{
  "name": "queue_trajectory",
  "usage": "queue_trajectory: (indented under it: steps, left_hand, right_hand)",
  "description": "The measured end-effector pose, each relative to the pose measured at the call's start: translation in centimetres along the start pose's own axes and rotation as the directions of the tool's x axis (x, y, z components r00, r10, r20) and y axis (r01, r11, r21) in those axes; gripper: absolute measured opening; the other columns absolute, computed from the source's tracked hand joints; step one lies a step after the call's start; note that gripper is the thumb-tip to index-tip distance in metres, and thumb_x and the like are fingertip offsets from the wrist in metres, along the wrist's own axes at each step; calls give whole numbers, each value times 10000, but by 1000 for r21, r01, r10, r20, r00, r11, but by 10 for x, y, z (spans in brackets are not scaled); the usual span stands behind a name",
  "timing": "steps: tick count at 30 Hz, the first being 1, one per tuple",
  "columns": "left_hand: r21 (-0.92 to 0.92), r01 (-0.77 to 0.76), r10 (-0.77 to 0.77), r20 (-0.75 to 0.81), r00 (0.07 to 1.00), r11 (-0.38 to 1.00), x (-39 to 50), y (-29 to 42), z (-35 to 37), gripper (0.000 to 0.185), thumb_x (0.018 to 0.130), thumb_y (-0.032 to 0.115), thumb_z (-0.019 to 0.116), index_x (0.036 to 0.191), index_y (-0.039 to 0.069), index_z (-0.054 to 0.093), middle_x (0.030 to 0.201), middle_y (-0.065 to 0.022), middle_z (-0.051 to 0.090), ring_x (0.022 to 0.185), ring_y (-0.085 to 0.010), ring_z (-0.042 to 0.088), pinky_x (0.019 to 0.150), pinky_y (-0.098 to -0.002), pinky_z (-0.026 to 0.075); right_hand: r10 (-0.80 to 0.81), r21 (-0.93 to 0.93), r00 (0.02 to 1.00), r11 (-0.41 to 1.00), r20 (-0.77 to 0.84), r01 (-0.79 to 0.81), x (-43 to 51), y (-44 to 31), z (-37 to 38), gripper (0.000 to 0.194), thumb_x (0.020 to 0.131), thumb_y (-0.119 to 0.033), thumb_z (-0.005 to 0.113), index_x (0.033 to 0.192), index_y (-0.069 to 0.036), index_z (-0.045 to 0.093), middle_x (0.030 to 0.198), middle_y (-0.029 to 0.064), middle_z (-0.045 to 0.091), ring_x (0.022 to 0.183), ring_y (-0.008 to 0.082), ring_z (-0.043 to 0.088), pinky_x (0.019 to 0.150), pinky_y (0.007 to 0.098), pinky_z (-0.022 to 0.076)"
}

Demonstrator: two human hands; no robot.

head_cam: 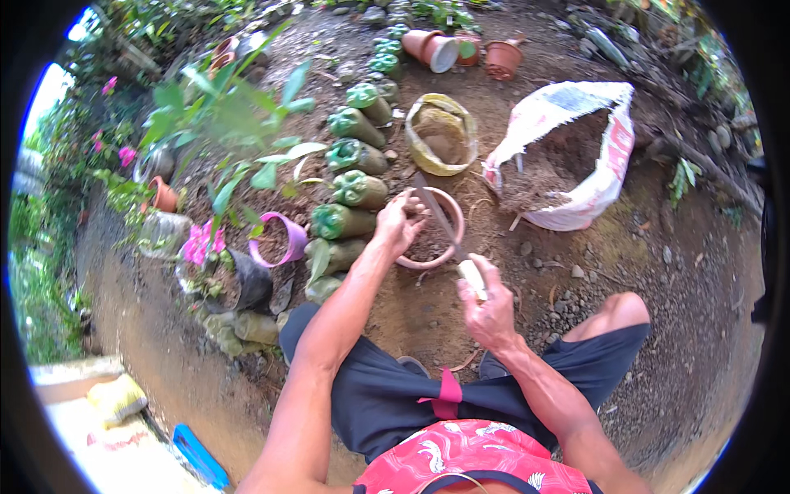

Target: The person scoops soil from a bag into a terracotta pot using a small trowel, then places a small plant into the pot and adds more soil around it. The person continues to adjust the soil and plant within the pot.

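My right hand (489, 305) grips the pale handle of a knife (441, 213). Its long, dark blade slants up and left across the mouth of a round terracotta-coloured pot (458, 213) with soil inside. At the left rim of that pot is my left hand (398, 225), its fingers curled beside the blade near the tip; brownish matter shows around the fingers, and I cannot tell whether it is held. Just beyond the pot stands a yellowish woven sack (412, 145), its edge rolled down and some soil inside.
An open white sack (608, 182) of loose soil lies to the right. Green-bottomed plastic bottles (358, 154) form a row on the left, beside a purple pot (290, 241) and leafy plants (228, 111). Brown pots (503, 58) lie farther back. Stones (561, 305) dot the ground near my right knee.
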State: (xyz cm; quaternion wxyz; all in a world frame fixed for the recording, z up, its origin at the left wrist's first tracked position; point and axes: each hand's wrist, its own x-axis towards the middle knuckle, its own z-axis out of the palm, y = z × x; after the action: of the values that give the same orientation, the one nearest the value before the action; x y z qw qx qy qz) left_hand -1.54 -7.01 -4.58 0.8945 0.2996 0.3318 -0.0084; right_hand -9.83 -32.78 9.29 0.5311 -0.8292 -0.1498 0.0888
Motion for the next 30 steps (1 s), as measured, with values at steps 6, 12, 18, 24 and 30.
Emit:
queue_trajectory:
  steps: [6,12,18,24,30]
  left_hand:
    - [58,23,-12,-181,984,998,-1,-18,14,218,1156,224,493,1267,113,644,1042,-73,712,960,-249,702,843,-528,611]
    - [4,-8,9,-97,995,1000,-2,-13,22,188,1167,230,510,1294,147,620,992,-14,630,860,-160,642,762,-409,568]
    - [99,-33,58,-265,962,995,5,-23,13,245,1170,235,452,1215,90,644,1022,-80,688,929,-234,704,791,-563,629]
    - [-19,-3,0,-129,992,1000,6,-4,7,277,1164,209,403,1211,98,653,1045,-62,683,944,-232,680,862,-543,605]
    - [63,8,-1,-122,993,998,5,1,-1,246,1153,258,447,1172,133,658,1083,-70,698,977,-269,683,953,-572,523]
  right_hand:
    - [30,-57,996,998,78,-26,2,23,6,453,1050,-126,705,1472,-33,571,1124,257,780,1011,354,799,841,431,620]
    - [20,-19,1000,1000,6,-20,1,3,-3,427,1057,-127,697,1458,-40,580,1115,251,784,938,359,796,796,441,609]
    - [25,-104,994,995,107,-13,2,15,9,385,1076,-144,674,1437,-35,596,1042,193,789,900,256,774,778,402,593]
    - [41,-40,994,999,104,-37,3,0,5,364,1079,-133,660,1422,-27,601,1020,176,774,869,223,744,779,381,580]
    - [4,-10,999,1000,53,-3,2,2,6,396,1067,-166,689,1431,-34,606,1070,201,785,944,278,776,818,408,600]
